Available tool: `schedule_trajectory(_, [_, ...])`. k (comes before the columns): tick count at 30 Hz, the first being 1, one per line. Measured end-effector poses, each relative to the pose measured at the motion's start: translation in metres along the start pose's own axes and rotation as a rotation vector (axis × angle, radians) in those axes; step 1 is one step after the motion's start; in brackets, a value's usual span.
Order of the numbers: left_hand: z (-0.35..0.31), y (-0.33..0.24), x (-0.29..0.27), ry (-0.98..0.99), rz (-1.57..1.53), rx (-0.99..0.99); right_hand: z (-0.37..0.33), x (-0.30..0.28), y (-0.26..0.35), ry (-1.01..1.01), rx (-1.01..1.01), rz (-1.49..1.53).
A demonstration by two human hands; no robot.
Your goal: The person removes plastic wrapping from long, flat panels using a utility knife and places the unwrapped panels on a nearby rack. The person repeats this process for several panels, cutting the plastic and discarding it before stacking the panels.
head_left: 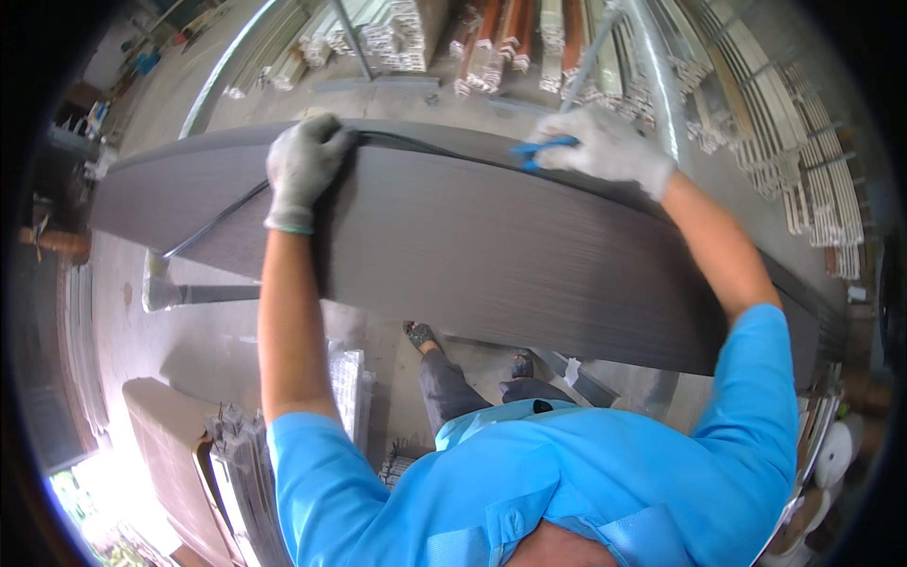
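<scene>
A long dark grey-brown panel (491,246) lies across in front of me. My left hand (304,170), in a pale work glove, is closed at the panel's far edge. A thin dark strip (219,220) runs from that hand down to the left, and a dark line also continues to the right along the panel's top. My fingers appear wrapped round the strip. Over the far edge at the right, my right hand (603,146), gloved too, is closed on a small blue hand tool (543,149). Its working end is blurred, so its exact kind is unclear.
Wrapped rack posts (658,76) stand beyond the panel, and a padded bar (219,293) sits under its left side. Stacked white and brown profiles (491,57) fill the far side. Bundled pieces (236,454) and a brown board (170,454) stand at the near left.
</scene>
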State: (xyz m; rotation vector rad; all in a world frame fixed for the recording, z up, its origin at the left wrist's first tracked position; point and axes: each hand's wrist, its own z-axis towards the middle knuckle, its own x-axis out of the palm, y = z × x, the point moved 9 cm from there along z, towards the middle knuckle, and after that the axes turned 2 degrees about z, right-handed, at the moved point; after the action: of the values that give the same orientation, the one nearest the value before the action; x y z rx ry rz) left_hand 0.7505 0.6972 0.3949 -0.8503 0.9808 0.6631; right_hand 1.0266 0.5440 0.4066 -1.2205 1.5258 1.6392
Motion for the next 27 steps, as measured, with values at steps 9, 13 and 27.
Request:
schedule_trajectory(9, [0.014,0.044,-0.012,0.421,-0.531,0.253,0.1,0.021,0.062,0.012,0.046,-0.025])
schedule_trajectory(13, [0.035,0.177,-0.046,0.587,-0.402,0.106,0.092,0.021,0.058,0.022,0.149,0.041])
schedule_trajectory(27, [0.101,0.261,-0.051,0.188,-0.378,0.063,0.078,0.027,0.061,-0.037,0.301,0.241])
